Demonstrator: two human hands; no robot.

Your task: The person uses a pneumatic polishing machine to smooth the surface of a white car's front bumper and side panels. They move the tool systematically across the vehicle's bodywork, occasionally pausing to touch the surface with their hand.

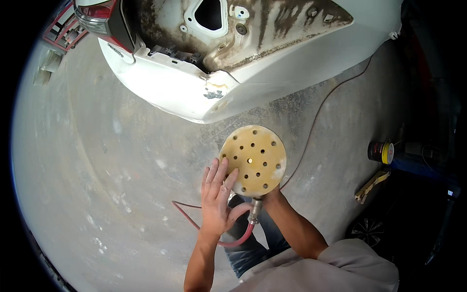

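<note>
A round yellow sanding disc [250, 177] with several holes covers the face of an air sander, turned up toward me. My left hand [216, 187] lies against the disc's lower left side, fingers stretched out and dusty with white powder. The thumb reaches to the metal hose fitting [255, 209] below the disc. My right hand [273, 192] is behind the sander and holds it up; its fingers are hidden by the disc. From the fitting a red air hose [238, 242] curves down and loops to the left.
Ahead stands a white car body [180, 92] with a tail light [95, 19] and a scuffed corner. The hose [316, 117] runs along the floor toward the car's right. At right are a dark can with a yellow band [381, 152], a yellow strip [372, 186] and a wheel [368, 230].
</note>
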